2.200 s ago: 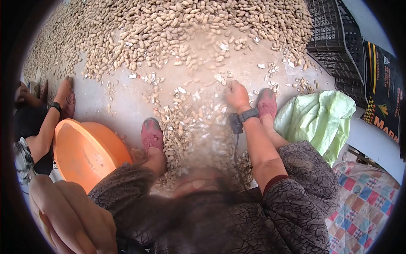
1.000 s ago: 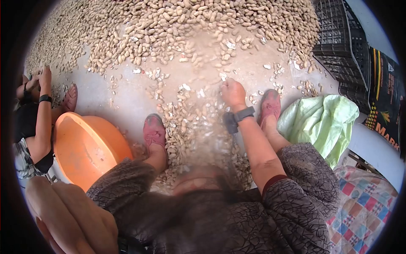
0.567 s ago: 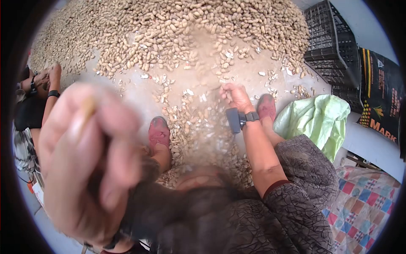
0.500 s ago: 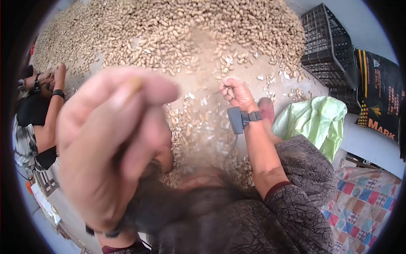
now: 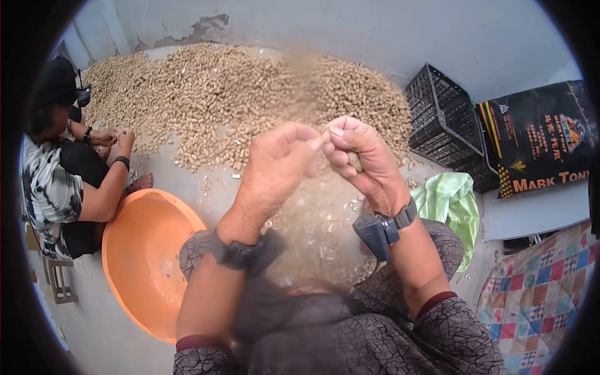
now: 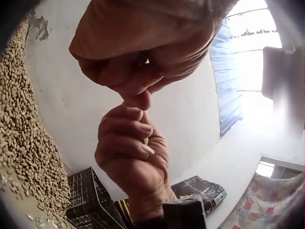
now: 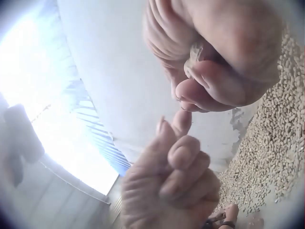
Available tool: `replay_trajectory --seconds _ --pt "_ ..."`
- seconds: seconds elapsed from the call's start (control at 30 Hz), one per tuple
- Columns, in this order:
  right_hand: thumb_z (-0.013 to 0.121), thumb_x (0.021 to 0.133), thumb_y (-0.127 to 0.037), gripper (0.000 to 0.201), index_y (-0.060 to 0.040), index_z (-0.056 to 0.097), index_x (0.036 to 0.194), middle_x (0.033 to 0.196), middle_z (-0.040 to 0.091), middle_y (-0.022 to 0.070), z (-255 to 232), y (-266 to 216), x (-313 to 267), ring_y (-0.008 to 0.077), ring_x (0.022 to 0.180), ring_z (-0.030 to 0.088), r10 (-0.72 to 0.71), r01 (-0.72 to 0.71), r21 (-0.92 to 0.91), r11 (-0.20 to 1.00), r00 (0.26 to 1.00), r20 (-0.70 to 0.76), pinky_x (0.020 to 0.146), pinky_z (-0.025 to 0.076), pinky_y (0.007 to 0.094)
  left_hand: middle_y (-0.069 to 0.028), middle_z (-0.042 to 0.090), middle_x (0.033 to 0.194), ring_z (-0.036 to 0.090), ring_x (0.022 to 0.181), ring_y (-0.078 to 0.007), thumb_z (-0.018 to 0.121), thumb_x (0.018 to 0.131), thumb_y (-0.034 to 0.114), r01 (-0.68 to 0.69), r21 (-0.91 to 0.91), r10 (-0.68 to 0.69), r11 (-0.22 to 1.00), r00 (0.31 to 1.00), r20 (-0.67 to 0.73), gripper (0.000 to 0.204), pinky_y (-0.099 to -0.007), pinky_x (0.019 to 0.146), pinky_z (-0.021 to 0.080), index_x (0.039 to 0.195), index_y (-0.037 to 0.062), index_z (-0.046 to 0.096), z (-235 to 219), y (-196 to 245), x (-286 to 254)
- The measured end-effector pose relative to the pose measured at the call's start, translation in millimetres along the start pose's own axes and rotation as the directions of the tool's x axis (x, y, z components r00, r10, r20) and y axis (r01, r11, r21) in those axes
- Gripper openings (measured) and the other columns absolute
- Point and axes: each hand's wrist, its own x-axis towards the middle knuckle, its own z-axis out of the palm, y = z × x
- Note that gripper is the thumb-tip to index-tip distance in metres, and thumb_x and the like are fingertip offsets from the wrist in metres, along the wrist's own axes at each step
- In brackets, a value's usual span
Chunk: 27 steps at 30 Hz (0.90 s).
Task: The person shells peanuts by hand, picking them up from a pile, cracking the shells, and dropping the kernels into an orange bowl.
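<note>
Raised in front of the body, my left hand (image 5: pixel 275 165) and right hand (image 5: pixel 369 159) meet at their fingertips, pinching a small pale piece (image 5: pixel 325 134) that looks like peanut. A whole peanut (image 5: pixel 355 162) is held in the right hand's curled fingers. In the left wrist view the left hand (image 6: pixel 143 47) is above the right hand (image 6: pixel 136 152). The right wrist view shows a pale shell (image 7: pixel 194 57) inside the right hand (image 7: pixel 228 47), with the left hand (image 7: pixel 171 181) below.
A large peanut heap (image 5: pixel 219 106) lies along the wall. An orange basin (image 5: pixel 147 250) stands at left beside a seated person (image 5: pixel 94 187). At right are a black crate (image 5: pixel 440 119), a black printed sack (image 5: pixel 540 137), a green bag (image 5: pixel 447 206) and a checked cloth (image 5: pixel 537 294).
The left hand has swung from close to the camera to meet the right hand, which has risen from near the floor. The view has tilted up, showing the wall and the basin again.
</note>
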Motion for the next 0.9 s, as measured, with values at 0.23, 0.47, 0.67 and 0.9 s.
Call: replay_trajectory --seconds 0.23,0.47,0.67,0.9 --pt "0.057 0.087 -0.005 0.009 0.0007 0.053 0.093 0.076 0.060 0.0075 26 -18 -19 0.0058 0.053 0.050 -0.002 -0.002 -0.104 0.995 0.999 -0.040 0.038 0.037 0.0156 -0.0049 0.066 0.084 0.061 0.075 -0.0076 0.061 0.086 0.010 -0.144 -0.126 0.147 0.981 0.989 0.009 0.015 -0.0214 0.060 0.049 0.096 -0.0011 0.061 3 3 -4" --pt "0.058 0.088 -0.011 0.012 -0.0009 0.053 0.092 0.075 0.058 0.0045 2 6 -25 0.0063 0.054 0.049 0.041 -0.057 0.258 0.964 0.997 0.067 0.038 0.036 0.0155 -0.0030 0.064 0.080 0.053 0.062 -0.0042 0.058 0.089 0.008 -0.176 -0.207 0.174 0.962 0.984 -0.025 0.014 -0.0174 0.055 0.043 0.100 -0.0012 0.060 26 -8 -1" --pt "0.058 0.088 -0.013 0.012 -0.0017 0.054 0.089 0.074 0.058 0.0035 -1 9 -29 0.0049 0.054 0.049 -0.079 0.082 0.147 0.986 0.996 -0.027 0.041 0.036 0.0149 -0.0034 0.064 0.079 0.060 0.070 -0.0083 0.057 0.089 0.009 -0.131 -0.286 0.126 0.949 0.991 -0.034 0.015 -0.0208 0.062 0.049 0.098 -0.0021 0.062 37 -17 6" --pt "0.060 0.085 -0.009 0.011 0.0012 0.060 0.089 0.072 0.061 0.0036 4 0 -24 0.0043 0.056 0.053 -0.337 0.263 -0.402 0.877 0.933 -0.124 0.046 0.041 0.0172 -0.0009 0.063 0.076 0.054 0.065 -0.0041 0.057 0.090 0.011 -0.175 -0.098 0.163 0.980 0.979 -0.125 0.012 -0.0181 0.059 0.044 0.086 0.0004 0.062 32 -22 12"
